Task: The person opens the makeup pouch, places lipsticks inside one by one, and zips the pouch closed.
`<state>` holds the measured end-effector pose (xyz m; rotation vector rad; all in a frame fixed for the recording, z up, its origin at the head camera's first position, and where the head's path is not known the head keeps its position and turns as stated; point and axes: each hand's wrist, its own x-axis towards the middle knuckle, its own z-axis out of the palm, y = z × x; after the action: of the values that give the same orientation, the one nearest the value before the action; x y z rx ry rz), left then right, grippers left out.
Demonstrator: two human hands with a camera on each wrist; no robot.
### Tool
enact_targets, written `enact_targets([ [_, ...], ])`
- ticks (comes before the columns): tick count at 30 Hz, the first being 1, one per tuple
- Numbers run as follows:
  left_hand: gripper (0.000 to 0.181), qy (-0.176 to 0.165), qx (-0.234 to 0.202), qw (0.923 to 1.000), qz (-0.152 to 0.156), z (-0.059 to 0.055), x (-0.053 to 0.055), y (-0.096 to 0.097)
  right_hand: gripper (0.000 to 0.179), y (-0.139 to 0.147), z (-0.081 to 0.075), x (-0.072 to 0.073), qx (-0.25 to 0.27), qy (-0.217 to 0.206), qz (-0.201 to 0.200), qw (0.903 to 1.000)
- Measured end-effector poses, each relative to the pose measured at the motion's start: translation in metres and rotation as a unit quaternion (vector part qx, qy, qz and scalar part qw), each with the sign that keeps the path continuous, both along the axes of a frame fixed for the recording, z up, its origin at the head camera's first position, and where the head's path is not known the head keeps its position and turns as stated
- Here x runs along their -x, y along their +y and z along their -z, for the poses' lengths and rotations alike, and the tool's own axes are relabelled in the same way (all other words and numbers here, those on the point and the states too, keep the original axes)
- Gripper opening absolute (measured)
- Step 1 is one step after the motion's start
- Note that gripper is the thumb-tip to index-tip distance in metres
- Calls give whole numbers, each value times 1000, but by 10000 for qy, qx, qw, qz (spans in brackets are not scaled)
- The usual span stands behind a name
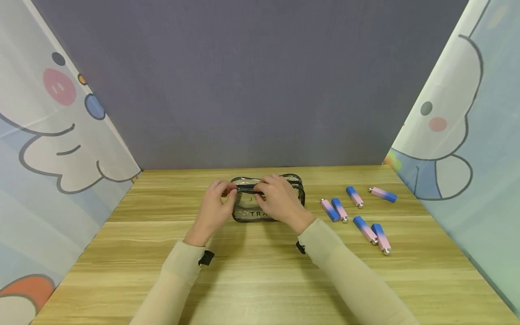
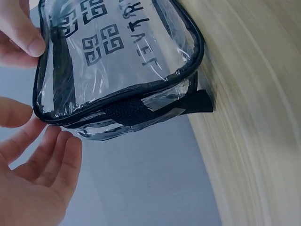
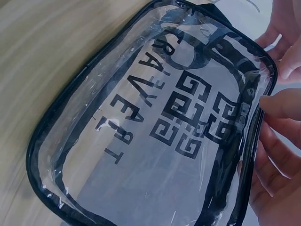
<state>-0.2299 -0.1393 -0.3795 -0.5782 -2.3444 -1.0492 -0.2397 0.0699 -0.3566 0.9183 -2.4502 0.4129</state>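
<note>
Clear plastic pouch (image 1: pixel 248 207), boxy, rounded corners, black piping, black lettering plus square-spiral emblem on front. Held roughly upright by its top edge, near middle of worktop's (image 1: pixel 243 284) back edge. See-through walls, slightly creased.

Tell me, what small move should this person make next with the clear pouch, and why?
Perhaps ease apart the top edge of the clear pouch: the left grip and right grip both pinch there, no contents show inside, and six pink-and-blue tubes lie on the table to its right.
</note>
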Motion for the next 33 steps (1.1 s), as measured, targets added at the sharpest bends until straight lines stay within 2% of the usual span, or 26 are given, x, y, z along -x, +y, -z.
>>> enact_targets([
  [4, 12, -352, -293, 9989, -75, 2, 1, -4, 10, 0, 1, 0, -35, 25, 6, 10000],
  [10, 13, -768, -299, 9961, -315, 5, 4, -8, 10, 0, 1, 0, -88, -24, 45, 9999],
  [15, 17, -1509, -456, 9863, -482, 6, 8, -12, 11, 0, 1, 0, -152, -19, 92, 9998],
  [19, 20, -1934, -557, 9781, -531, 6, 12, -15, 11, 1, 1, 0, -192, -22, 101, 9998],
  [28, 27, -2398, -526, 9681, -495, 13, 19, -18, 11, 2, 1, 1, -171, -17, 78, 9998],
  [33, 28, -2447, -370, 9681, -389, 14, 21, -20, 11, 2, 1, 2, -119, -108, 25, 9999],
])
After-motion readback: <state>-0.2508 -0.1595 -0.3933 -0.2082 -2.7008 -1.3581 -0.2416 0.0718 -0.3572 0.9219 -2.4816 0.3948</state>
